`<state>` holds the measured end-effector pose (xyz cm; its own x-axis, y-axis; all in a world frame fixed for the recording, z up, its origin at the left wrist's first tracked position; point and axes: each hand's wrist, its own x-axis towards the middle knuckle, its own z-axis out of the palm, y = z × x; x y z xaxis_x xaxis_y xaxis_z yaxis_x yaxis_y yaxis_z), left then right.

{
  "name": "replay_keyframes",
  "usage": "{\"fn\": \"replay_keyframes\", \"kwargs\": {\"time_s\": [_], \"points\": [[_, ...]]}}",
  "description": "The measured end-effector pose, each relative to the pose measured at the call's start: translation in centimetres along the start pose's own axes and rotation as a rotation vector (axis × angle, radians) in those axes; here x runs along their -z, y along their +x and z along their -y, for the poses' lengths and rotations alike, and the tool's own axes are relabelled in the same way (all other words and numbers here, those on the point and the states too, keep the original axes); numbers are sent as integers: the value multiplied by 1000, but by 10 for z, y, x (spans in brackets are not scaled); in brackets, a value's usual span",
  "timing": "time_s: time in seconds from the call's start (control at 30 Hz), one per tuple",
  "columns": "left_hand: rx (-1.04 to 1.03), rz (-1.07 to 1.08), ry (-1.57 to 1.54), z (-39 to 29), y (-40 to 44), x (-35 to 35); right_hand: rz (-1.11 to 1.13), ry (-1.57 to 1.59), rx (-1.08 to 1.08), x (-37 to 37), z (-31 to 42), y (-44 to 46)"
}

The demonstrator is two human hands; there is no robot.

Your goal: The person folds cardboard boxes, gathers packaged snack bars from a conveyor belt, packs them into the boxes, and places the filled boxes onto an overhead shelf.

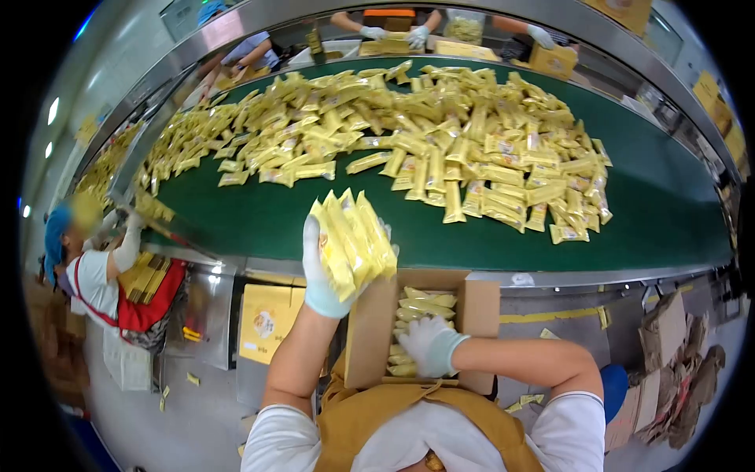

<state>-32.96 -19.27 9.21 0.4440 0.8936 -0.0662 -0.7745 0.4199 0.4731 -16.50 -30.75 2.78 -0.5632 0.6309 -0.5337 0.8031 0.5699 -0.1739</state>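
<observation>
My left hand (318, 275), in a pale glove, is wrapped round several yellow snack packets (351, 242) standing side by side. It holds them up above the near edge of the belt, just left of an open cardboard box (369, 334). Inside that box lie more yellow packets (425, 303), stacked in a column. My right hand (427, 346), also gloved, reaches into the box and rests on these packets with its fingers laid over them. Its fingertips are partly hard to make out, but no packet shows in its grip.
A green conveyor belt (661, 212) carries a big heap of yellow packets (472, 149). A yellow printed carton (267, 322) stands left of the box. A co-worker (102, 267) stands at the left; other gloved hands (417, 35) work across the belt. Flattened cardboard (664, 330) lies right.
</observation>
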Motion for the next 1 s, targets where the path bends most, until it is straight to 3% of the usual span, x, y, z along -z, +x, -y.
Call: {"fn": "replay_keyframes", "kwargs": {"time_s": [0.07, 0.1, 0.17, 0.2, 0.3, 0.33, 0.43, 0.53, 0.57, 0.6, 0.67, 0.73, 0.8, 1.0], "points": [[-27, -5, 198, 20, -10, 6, -110, 43, -57, -41, 6, 16], [60, 185, 375, 26, -20, 18, -256, 3, -41, -64, 5, 19], [122, 189, 779, 50, -18, 30, -227, 91, -47, -59, 0, 19], [142, 387, 1031, 49, -26, 39, -177, 64, -49, -63, 2, 20], [57, 469, 1277, 81, -20, 14, -307, 193, 122, -99, -9, 25], [-484, 826, 1808, 78, -23, 0, -347, 210, 107, -103, -8, 14], [-618, 830, 2041, 85, -24, 12, -465, 239, 126, -103, -2, 5], [-581, 794, 1951, 86, -23, 17, -368, 89, 61, -94, 3, 4], [-179, 642, 1579, 84, -25, 24, -217, 190, 7, -90, 3, 5], [88, 400, 1155, 81, -28, 31, -61, 283, -20, -68, 1, -3], [251, 253, 741, 69, -27, 43, -182, 187, 15, -86, -2, 15], [259, 132, 370, 59, -34, 23, -170, 173, -8, -87, 4, 14], [203, 34, 241, 49, -34, -5, 5, 102, -79, -45, 13, -9], [151, -28, 43, 52, -34, -11, -122, 51, -74, -65, 18, -11]]}}
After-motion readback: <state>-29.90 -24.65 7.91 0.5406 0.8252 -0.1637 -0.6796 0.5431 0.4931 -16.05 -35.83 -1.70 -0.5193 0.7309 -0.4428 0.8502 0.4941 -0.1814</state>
